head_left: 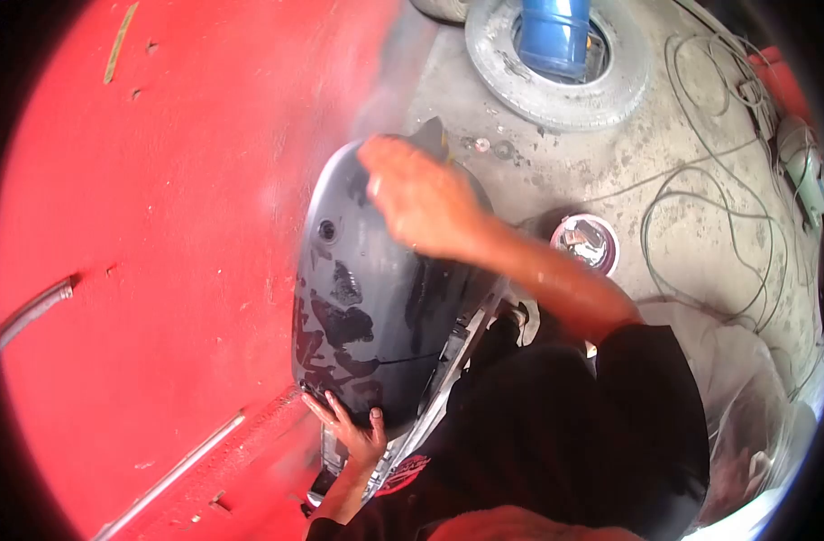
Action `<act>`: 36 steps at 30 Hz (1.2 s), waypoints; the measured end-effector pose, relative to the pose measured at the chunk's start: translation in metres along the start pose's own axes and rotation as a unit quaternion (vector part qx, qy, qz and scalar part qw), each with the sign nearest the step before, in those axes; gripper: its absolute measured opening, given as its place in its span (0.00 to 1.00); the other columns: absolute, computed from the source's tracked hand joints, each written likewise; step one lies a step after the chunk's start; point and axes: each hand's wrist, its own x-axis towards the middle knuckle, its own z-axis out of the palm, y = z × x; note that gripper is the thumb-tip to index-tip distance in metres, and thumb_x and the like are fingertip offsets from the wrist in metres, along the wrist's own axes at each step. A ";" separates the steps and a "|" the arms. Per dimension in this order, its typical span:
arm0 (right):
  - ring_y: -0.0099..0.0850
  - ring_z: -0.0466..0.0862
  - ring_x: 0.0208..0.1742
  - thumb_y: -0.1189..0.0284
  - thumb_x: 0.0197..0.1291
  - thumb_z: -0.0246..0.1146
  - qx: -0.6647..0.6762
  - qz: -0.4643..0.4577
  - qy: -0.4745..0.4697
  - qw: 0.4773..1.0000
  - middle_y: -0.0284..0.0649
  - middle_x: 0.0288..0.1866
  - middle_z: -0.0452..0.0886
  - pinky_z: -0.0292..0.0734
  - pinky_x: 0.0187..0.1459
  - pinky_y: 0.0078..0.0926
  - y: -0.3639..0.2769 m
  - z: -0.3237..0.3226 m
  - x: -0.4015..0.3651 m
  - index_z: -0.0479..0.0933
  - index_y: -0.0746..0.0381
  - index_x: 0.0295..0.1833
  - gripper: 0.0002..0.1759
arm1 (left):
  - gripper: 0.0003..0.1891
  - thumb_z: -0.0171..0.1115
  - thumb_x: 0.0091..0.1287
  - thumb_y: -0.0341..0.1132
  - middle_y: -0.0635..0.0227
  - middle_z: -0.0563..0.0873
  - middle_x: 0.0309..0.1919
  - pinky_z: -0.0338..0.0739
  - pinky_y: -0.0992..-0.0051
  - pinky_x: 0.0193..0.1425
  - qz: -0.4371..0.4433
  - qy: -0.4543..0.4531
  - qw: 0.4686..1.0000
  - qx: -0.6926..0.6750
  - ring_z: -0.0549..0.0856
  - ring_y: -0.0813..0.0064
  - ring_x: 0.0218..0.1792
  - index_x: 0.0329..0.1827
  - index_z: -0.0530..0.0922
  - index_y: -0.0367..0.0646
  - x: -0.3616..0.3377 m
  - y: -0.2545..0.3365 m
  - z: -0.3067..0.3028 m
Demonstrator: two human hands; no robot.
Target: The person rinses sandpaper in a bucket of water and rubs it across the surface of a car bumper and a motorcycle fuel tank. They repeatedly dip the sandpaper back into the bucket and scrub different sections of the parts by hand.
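Observation:
A dark grey curved panel (389, 307), which looks like a vehicle body part, stands against the red wall. Wet, darker patches mark its surface, and a small round hole shows on its left side. My left hand (353, 435) lies on the panel's near end with the fingers spread. Higher up, my right hand (421, 198) is on or just over the far part of the panel. Its fingers are curled and slightly blurred, and whatever they hold is hidden beneath them.
The red wall (160, 225) fills the left side. On the concrete floor (601, 162) a small bucket (615, 252) with something inside stands right of my forearm. Farther off, a tyre (493, 81) surrounds a blue container (554, 36). Loose cables (646, 230) and a clear plastic sheet (746, 397) lie at right.

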 end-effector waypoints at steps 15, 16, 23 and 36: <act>0.43 0.69 0.76 0.61 0.75 0.50 -0.104 -0.165 -0.066 0.979 0.38 0.72 0.76 0.67 0.73 0.46 -0.032 -0.021 0.011 0.76 0.55 0.69 0.23 | 0.44 0.62 0.67 0.50 0.27 0.43 0.78 0.44 0.33 0.76 0.000 0.047 0.999 0.005 0.44 0.25 0.78 0.82 0.53 0.41 0.000 -0.002 0.004; 0.42 0.68 0.77 0.61 0.75 0.51 -0.085 -0.144 -0.064 0.984 0.37 0.71 0.76 0.67 0.73 0.48 -0.030 -0.019 0.023 0.76 0.54 0.69 0.23 | 0.44 0.62 0.68 0.50 0.27 0.43 0.78 0.44 0.33 0.76 0.007 0.050 0.999 0.012 0.44 0.24 0.78 0.82 0.54 0.40 0.001 -0.001 0.004; 0.41 0.63 0.80 0.62 0.75 0.50 -0.013 -0.011 -0.116 0.993 0.39 0.75 0.72 0.66 0.74 0.43 -0.007 -0.017 0.042 0.73 0.56 0.72 0.24 | 0.44 0.61 0.69 0.50 0.33 0.42 0.80 0.40 0.40 0.79 -0.001 0.051 0.998 0.022 0.43 0.32 0.80 0.82 0.52 0.39 -0.001 0.001 0.004; 0.42 0.69 0.76 0.61 0.77 0.47 -0.008 0.000 0.051 0.999 0.47 0.74 0.72 0.62 0.75 0.38 -0.008 -0.012 -0.032 0.73 0.61 0.71 0.25 | 0.44 0.58 0.70 0.51 0.31 0.41 0.79 0.41 0.36 0.78 0.008 0.043 0.999 0.028 0.42 0.29 0.79 0.82 0.50 0.39 0.000 -0.001 0.007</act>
